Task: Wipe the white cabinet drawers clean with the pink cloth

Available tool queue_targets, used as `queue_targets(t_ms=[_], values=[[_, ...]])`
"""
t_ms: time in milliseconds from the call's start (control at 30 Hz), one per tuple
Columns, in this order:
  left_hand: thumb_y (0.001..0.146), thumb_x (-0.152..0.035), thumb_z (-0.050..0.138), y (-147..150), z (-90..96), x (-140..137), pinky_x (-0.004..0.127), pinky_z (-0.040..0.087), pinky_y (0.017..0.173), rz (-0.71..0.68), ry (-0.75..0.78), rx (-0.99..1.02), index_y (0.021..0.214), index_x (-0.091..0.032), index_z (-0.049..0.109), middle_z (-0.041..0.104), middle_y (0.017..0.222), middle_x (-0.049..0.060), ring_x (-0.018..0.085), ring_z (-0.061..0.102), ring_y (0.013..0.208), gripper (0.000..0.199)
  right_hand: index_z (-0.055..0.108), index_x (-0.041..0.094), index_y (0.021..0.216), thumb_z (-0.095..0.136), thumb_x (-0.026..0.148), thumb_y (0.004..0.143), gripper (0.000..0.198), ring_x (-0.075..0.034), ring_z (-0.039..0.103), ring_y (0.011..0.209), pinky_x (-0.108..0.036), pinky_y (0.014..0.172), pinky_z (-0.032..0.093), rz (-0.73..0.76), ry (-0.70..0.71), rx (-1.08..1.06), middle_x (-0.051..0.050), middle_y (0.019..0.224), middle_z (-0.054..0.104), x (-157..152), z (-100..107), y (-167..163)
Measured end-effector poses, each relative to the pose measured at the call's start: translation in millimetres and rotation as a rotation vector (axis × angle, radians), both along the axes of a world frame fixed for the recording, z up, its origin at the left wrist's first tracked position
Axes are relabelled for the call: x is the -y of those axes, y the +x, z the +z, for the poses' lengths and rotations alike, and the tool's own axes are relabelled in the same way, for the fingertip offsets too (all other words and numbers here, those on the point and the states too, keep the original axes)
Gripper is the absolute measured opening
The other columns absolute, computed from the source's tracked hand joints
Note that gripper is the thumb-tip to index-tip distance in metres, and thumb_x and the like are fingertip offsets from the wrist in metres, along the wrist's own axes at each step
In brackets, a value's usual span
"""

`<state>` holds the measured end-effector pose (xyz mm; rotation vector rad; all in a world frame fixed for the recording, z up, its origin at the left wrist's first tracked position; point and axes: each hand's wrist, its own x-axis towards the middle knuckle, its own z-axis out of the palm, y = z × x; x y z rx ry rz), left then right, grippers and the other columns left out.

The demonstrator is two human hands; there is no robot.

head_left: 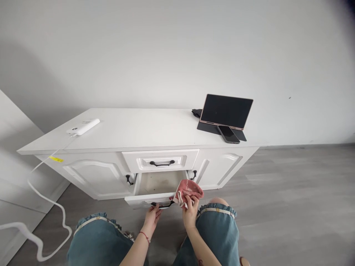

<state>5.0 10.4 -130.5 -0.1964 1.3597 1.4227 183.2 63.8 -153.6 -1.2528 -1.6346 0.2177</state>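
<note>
The cloth (190, 187) is at the lower centre of the frame, just above the right hand (190, 212) and already in its grip: the fingers are closed on the lower edge, with the pink bulk bunched up beyond them. It is crumpled, so it has no clear long axis, though the upper part spreads somewhat to the right. The relation that matters is between cloth and drawer (149, 199): the cloth stands at the drawer's front right corner, with the open inside up and to the left of it. The drawer's front runs across the frame from left to right, and so does its handle (166, 205). The right hand is the nearer to the cloth; the left hand (151, 218) is at the handle, lower left of the cloth, its fingers closed about the bar.

How far the left fingertips wrap behind the bar cannot be seen. The cloth covers the drawer's front right corner, and the far end of the drawer is hidden beneath the upper drawer (161, 162). Some specks show on the drawer's floor, too small to make out. From this steep angle the cloth seems to touch the rim, but it may be hanging just in front of it.
</note>
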Motion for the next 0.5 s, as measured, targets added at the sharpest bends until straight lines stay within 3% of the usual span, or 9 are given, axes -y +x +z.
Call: queue_targets(t_ms=[233,500], values=[[0.069,-0.013,0.075,0.8,1.1,0.8,0.020,0.045,0.053,0.007,0.014,0.005,0.059,-0.020,0.048,0.067,0.057,0.000,0.012,0.065,0.053,0.030,0.055,0.020,0.111,0.041,0.008,0.072,0.043,-0.024,0.050,0.096,-0.037,0.077,0.046,-0.104,-0.128,-0.054,-0.011,0.109,0.043,8.5,-15.7,-9.9],[0.067,-0.015,0.077,1.8,-1.7,2.3,0.022,0.044,0.056,0.022,0.029,0.009,0.057,-0.020,0.047,0.067,0.058,0.001,0.013,0.065,0.056,0.032,0.045,0.018,0.119,0.040,0.024,0.081,0.038,-0.033,0.049,0.100,-0.042,0.078,0.039,-0.196,-0.179,-0.128,-0.017,0.110,0.047,14.6,-41.1,-23.5]])
